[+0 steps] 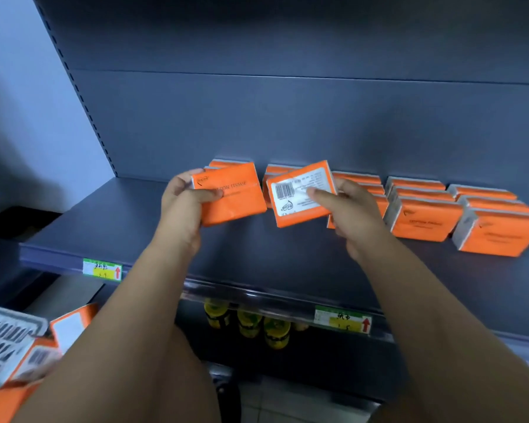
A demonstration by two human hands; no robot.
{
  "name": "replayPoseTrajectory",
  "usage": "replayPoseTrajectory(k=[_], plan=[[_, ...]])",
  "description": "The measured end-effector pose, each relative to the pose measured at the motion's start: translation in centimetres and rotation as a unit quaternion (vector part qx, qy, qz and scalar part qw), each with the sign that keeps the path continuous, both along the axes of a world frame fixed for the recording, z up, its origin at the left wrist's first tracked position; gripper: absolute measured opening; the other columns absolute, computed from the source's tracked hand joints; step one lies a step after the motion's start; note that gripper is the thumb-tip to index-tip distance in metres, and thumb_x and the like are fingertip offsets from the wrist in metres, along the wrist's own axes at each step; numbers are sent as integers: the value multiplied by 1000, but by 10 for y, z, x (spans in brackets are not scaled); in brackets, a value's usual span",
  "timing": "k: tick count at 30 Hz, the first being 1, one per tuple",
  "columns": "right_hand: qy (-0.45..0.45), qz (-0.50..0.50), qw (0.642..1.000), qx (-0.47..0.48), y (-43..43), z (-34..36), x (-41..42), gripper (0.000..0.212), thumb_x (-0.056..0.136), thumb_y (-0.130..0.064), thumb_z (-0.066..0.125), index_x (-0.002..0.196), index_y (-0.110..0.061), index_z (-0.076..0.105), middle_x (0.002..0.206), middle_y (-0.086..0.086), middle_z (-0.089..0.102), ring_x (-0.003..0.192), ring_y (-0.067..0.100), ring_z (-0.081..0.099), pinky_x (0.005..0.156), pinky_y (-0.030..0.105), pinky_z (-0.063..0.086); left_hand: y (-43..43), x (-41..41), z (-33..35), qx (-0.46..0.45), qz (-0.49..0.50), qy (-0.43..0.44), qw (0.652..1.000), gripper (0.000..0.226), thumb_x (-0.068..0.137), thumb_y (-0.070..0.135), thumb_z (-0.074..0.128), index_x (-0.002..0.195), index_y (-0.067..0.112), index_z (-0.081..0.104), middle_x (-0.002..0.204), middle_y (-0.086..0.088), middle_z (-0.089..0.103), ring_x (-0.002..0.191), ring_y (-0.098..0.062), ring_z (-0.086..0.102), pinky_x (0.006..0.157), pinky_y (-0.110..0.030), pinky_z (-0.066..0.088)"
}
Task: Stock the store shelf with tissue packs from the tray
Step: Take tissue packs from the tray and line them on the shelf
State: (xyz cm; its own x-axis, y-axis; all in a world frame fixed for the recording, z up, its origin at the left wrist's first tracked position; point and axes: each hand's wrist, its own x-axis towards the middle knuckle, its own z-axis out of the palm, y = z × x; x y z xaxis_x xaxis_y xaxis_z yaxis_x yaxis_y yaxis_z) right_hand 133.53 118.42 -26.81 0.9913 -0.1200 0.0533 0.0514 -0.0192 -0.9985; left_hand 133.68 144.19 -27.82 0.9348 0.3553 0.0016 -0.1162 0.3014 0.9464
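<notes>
Your left grip (184, 206) pinches one orange tissue pack (235, 196) and your right grip (351, 209) clasps a barcode-up pack (300, 193), both held over the shelf (129, 221) between the grips; they look light, soft and slick-wrapped, so hold them by the short ends without crushing.

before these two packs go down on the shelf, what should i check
1. The left hand grips the left pack: ok.
2. The right hand grips the right pack: ok.
3. The right pack faces like the shelved packs: not ok, barcode side up.
4. The shelf is bare in front of the rear rows: ok.
5. There are spare packs by the tray: ok.
6. Those rows sit straight: cannot tell, hands hide them.
</notes>
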Motion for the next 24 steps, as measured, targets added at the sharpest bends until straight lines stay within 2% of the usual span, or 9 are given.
replayPoseTrajectory(k=[3,6,9,12,13,15,17,21,24], plan=[[34,24,999,5,0,-1,8,18,91,-25,77,109,-24,74,81,-10,75,49,9,49,47,21,33,14,11,-3,-13,-3,-6,1000,55,64,-1,70,114,21,64,109,0,75,102,-24,71,92,-44,55],[64,44,997,22,0,-2,17,26,91,-13,72,113,-26,72,96,-1,80,64,17,67,55,27,45,28,18,-9,-21,16,16,1000,59,61,3,67,117,19,65,109,-3,73,100,-25,70,92,-46,54],[84,56,993,55,2,-5,21,36,86,-2,60,111,-23,73,97,4,79,77,24,72,63,29,54,37,24,-16,-1,30,37,999,65,57,6,66,121,18,66,108,-3,72,99,-26,68,91,-46,55],[106,42,987,115,6,-8,27,19,90,-19,61,104,-17,73,95,4,77,87,25,71,73,35,59,38,26,-21,43,26,53,997,58,56,8,67,111,24,68,105,-1,72,99,-24,68,93,-47,54],[104,33,988,113,8,-10,28,14,95,-26,64,101,-18,74,96,0,78,92,23,72,76,37,60,37,26,-22,61,20,58,996,57,55,8,67,109,26,69,105,0,72,99,-24,68,92,-46,54],[72,14,996,42,10,-15,32,14,92,-34,75,95,-20,77,97,-4,78,98,20,72,79,38,61,36,26,-24,88,6,63,994,56,59,5,68,111,27,68,106,1,72,100,-22,68,88,-42,55],[21,21,999,-22,12,-18,33,5,88,-24,81,93,-24,80,98,-5,77,100,20,72,84,37,60,39,31,-29,102,0,56,993,54,70,-5,67,115,23,67,104,2,71,98,-21,67,83,-36,55],[-10,53,996,-65,15,-21,34,51,80,-1,81,114,-37,72,122,-13,68,117,11,65,99,37,56,42,39,-35,117,5,50,992,52,80,-16,60,116,21,66,102,2,72,93,-17,68,80,-33,54],[-10,71,995,-75,15,-21,34,62,81,10,76,129,-29,67,121,-7,68,101,6,71,86,29,61,41,41,-38,140,-11,47,989,51,82,-16,59,115,22,65,102,2,73,92,-13,69,74,-27,54]])
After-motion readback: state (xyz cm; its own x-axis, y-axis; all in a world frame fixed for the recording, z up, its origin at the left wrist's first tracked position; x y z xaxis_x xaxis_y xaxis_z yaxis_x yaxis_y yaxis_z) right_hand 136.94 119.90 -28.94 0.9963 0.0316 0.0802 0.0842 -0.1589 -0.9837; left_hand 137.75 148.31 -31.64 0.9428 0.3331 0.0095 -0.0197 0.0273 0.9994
